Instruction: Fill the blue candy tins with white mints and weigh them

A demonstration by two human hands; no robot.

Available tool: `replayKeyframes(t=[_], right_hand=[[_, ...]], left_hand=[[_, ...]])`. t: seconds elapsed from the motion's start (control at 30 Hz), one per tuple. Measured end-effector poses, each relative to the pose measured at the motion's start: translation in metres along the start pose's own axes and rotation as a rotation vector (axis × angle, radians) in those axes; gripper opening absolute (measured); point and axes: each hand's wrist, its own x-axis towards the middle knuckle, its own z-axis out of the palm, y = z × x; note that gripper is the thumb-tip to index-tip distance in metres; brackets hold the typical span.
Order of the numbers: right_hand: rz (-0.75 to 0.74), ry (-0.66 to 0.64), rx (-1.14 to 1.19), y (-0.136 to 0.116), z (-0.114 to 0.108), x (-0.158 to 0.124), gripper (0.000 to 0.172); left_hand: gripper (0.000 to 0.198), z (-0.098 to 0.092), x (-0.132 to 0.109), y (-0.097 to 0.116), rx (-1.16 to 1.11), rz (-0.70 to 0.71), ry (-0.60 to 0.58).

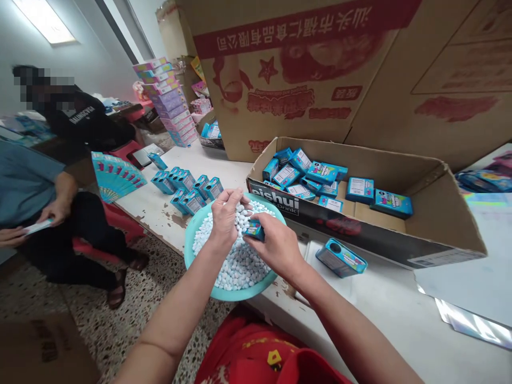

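Note:
Over a turquoise basin (pixel 236 294) heaped with small white candies (pixel 242 268), both my hands work close together. My right hand (pixel 278 245) grips a small blue candy box (pixel 255 229) between thumb and fingers, its opening turned toward my other hand. Curled fingers of my left hand (pixel 225 214) are closed on some of the white candies at the box's mouth; how many it holds is hidden. To the right, another blue candy box (pixel 341 257) stands on the table with a dark round hole in its top.
A long cardboard carton (pixel 408 250) with several blue boxes stands behind the basin. More blue boxes (pixel 176 181) stand at the table's left, near fanned turquoise cardboard sheets (pixel 116 176). A seated person (pixel 36 197) holds a small flat piece; another person (pixel 88 120) sits farther back.

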Motion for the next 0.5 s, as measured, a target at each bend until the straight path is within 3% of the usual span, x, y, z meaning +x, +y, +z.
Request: replayKeyframes(t=[0.5], right_hand=[[-0.001, 0.011, 0.109, 0.0008, 0.0014, 0.0021, 0.037]], left_hand=[[0.029, -0.0045, 0.0027, 0.0027, -0.008, 0.012, -0.029]])
